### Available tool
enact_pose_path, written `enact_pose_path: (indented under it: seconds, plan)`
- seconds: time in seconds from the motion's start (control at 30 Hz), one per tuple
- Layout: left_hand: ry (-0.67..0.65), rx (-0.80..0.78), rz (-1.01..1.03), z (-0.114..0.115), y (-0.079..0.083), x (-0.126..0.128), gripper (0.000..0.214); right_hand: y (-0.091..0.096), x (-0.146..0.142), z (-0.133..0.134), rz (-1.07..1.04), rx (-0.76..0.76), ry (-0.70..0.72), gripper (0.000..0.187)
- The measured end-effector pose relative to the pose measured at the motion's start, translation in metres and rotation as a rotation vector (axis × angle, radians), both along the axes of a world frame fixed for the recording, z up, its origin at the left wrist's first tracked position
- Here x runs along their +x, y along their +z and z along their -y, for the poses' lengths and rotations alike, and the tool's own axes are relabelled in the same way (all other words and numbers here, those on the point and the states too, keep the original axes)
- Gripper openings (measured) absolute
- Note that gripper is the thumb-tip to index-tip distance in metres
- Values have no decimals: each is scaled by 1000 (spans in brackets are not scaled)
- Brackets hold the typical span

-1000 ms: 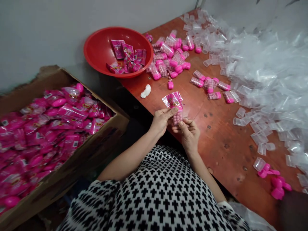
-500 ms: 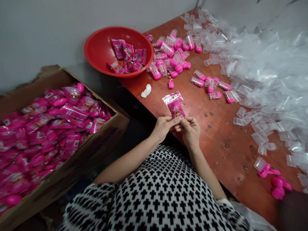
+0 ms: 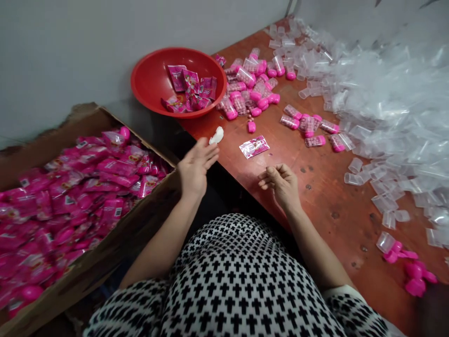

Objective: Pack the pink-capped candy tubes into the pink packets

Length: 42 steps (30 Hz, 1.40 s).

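Observation:
My left hand is in the air between the cardboard box and the table edge, fingers stretched out and holding nothing. Over the table's near edge my right hand is loosely curled, its fingers somewhat apart, with nothing visible in it. Just beyond the right hand, a flat pink and silver packet lies on the table. A crumpled white wad rests near the table edge, just past my left fingertips.
To the left, a cardboard box is heaped with pink packets. A red bowl holds several packets. Pink-capped tubes of beads lie on the brown table. Clear plastic cups are piled right, near pink plastic parts.
The pink packet that both hands held is out of them. My left hand has moved left and opened; my right has stayed near the table edge. The flat packet beneath is now fully visible.

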<state>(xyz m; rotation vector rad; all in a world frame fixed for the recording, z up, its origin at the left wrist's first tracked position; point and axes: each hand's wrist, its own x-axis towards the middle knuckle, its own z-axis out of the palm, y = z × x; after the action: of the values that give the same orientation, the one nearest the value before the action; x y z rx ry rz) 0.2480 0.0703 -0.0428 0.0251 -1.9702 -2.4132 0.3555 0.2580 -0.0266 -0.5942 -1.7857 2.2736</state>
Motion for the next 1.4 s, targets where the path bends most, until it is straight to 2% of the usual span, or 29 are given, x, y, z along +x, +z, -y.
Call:
enact_pose_path:
  seconds: [0.1, 0.17, 0.23, 0.3, 0.47, 0.6, 0.67, 0.73, 0.83, 0.93, 1.0, 1.1, 1.17, 1.3, 1.37, 1.4]
  plan:
    - [-261, -500, -317, -47, -20, -19, 40, 2, 0, -11, 57, 48, 0, 30]
    - [-374, -769, -454, -74, -28, -29, 40, 4, 1, -16, 85, 79, 11, 32]
    - [-423, -939, -518, -91, -33, -37, 38, 4, 0, -20, 94, 98, 36, 33]
    - [-428, -979, -535, -98, -37, -40, 32, 2, -1, -24, 95, 111, 64, 33]
    - [-399, -733, -477, -98, -41, -40, 19, -5, -14, -33, 69, 177, 85, 31]
    - [-372, -617, -469, -97, -38, -34, 21, -12, -38, -37, -28, 318, -64, 27]
    - [-345, -571, -466, -97, -35, -27, 22, -16, -52, -37, -72, 298, -127, 33]
    - [-323, -512, -457, -95, -30, -19, 22, -18, -63, -35, -68, 186, -115, 41]
    - [-317, -387, -388, -88, -20, -7, 24, -17, -70, -32, -50, 66, -68, 43]
    - [-343, -214, -171, -76, -10, -4, 35, -6, -69, -34, -72, 53, 33, 38]
    - [-460, -92, 36, -69, -7, -5, 40, 2, -66, -38, -55, 46, 189, 39]
    - [-707, 24, 298, -64, -4, -6, 39, 13, -63, -46, -5, 66, 411, 42]
    - [-778, 42, 390, -66, -5, -4, 38, 15, -62, -51, 18, 125, 489, 41]
    - [-735, 53, 462, -74, -7, 4, 36, 16, -60, -65, 63, 315, 516, 36]
    - [-667, 66, 465, -77, -8, 8, 32, 17, -59, -79, 119, 538, 411, 29]
    - [-628, 71, 462, -78, -8, 9, 31, 17, -59, -89, 176, 695, 308, 28]
